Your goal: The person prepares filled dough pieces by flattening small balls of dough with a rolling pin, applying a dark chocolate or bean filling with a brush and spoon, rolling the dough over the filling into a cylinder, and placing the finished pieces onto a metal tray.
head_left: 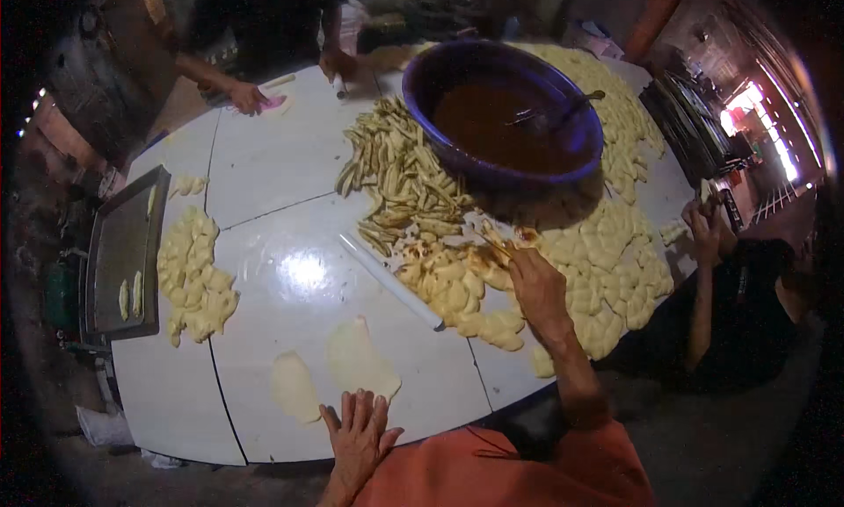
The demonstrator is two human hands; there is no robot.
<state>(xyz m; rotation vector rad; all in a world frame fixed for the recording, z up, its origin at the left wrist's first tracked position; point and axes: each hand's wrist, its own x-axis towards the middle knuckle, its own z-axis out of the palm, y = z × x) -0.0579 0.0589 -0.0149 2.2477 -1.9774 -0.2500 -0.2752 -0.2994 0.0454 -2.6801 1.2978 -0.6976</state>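
Observation:
My left hand [359,437] rests at the table's near edge with its fingers spread. Its fingertips touch the lower end of a flat rolled dough piece [360,358]; a second flat dough piece [294,386] lies just left of it. My right hand [538,289] is closed around a thin brownish stick-like utensil [494,243]; its exact kind is unclear. The utensil's tip is over pale dough lumps [453,283] smeared with brown paste [483,263]. A white rod, like a rolling pin [391,280], lies between my hands, untouched.
A large purple basin [420,125] of brown paste, with a spoon [582,105] in it, stands behind. Long shaped dough pieces [404,169] are heaped beside it. More dough lumps [607,261] spread right. A metal tray [110,252] sits left. Two other people work at the table.

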